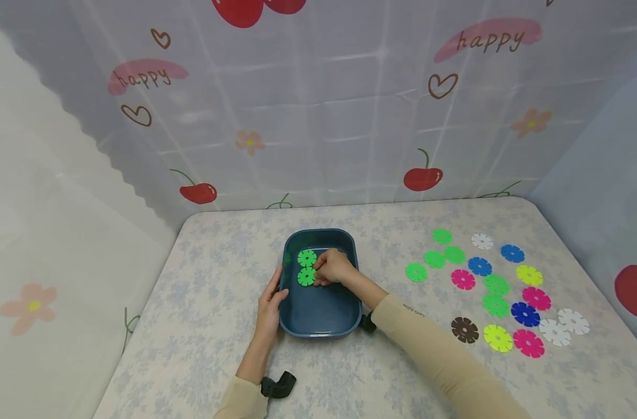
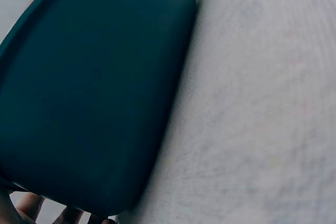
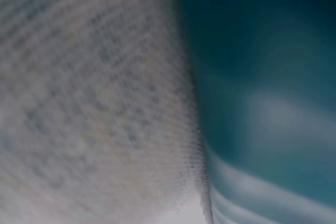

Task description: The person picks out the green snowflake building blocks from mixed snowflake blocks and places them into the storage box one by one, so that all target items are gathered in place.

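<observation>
Right hand (image 1: 333,266) pinches a green disc (image 1: 306,276) inside the tray (image 1: 350,317), a second disc (image 1: 307,258) at its 12 o'clock (touching); left hand (image 1: 271,302), fingers straight, steadies the tray's left rim

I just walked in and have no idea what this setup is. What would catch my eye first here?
Probably the dark teal plastic tray in the middle of the flowered table, with two bright green flower-shaped plastic discs inside. The right hand reaches in at those discs while the left hand rests against the tray's left rim. To the right lies a scatter of loose multicoloured discs.
</observation>
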Available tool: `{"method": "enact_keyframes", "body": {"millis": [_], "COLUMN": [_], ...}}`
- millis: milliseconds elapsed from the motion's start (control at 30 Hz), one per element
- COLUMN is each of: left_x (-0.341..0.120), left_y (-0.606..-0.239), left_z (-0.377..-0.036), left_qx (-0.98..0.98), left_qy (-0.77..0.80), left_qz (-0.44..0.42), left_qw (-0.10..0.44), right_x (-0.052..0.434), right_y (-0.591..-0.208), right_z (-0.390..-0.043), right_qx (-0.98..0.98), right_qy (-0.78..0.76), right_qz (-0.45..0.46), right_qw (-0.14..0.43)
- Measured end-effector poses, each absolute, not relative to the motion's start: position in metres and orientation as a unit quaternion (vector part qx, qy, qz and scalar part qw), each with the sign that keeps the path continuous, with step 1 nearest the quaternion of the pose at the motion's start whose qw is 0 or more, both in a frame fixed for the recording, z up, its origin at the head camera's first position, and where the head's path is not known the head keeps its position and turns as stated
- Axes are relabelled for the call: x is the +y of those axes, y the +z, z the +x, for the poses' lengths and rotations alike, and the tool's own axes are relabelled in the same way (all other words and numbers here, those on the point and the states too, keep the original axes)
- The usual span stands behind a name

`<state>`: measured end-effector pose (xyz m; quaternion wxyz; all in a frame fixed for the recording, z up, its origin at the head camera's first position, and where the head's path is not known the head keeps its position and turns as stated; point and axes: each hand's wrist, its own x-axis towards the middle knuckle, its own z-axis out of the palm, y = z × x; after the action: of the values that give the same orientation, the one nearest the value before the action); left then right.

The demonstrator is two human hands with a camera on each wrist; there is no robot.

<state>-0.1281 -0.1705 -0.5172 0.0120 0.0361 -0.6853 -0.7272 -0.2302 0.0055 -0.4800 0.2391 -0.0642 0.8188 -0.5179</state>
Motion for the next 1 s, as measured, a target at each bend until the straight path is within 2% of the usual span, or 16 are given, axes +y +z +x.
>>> {"method": "enact_keyframes", "body": {"millis": [433,667,867,1000], "left_x": [-0.171,-0.17,-0.168,-0.169], "left_y": [-0.518,-0.519,-0.518,-0.518], "left_z": [-0.128,-0.129,-0.128,-0.128], "left_qx": [-0.687,-0.686,-0.682,-0.68], "left_qy": [-0.726,-0.727,-0.73,-0.732], "left_qz": [0.036,0.031,0.035,0.04], "left_qw": [0.01,0.009,0.016,0.017], "right_x": [0.005,0.013,0.045,0.085], "right_y": [-0.48,-0.471,-0.438,-0.422], "right_z": [-0.229,-0.225,-0.216,-0.203], "right_qx": [0.829,0.822,0.78,0.777], "right_qy": [-0.507,-0.513,-0.55,-0.56], "right_qz": [-0.079,-0.138,-0.21,-0.207], "right_qw": [0.222,0.207,0.213,0.199]}}
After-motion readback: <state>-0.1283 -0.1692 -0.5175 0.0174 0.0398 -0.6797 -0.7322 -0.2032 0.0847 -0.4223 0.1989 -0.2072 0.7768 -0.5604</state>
